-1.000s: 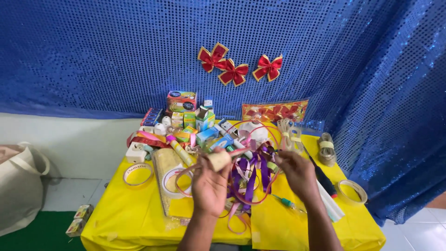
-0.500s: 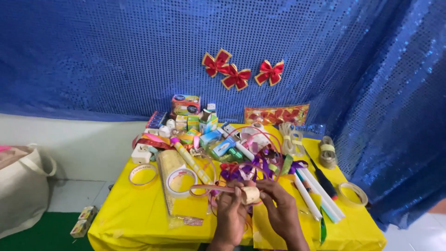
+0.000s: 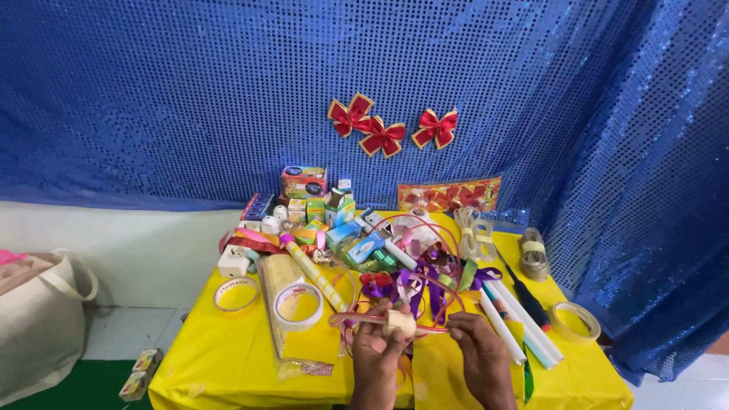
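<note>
A yellow-covered surface [image 3: 228, 357] is crowded with craft supplies. Near its front edge, a small cream tape roll [image 3: 400, 323] is pinched in the left hand [image 3: 377, 351]; a thin red ribbon [image 3: 357, 318] is pinched by the right hand [image 3: 476, 345]. No bow is formed yet.

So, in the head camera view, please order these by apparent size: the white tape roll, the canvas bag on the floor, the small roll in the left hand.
1. canvas bag, cut by the frame edge.
2. white tape roll.
3. small roll in the left hand, although nearest the camera.
</note>
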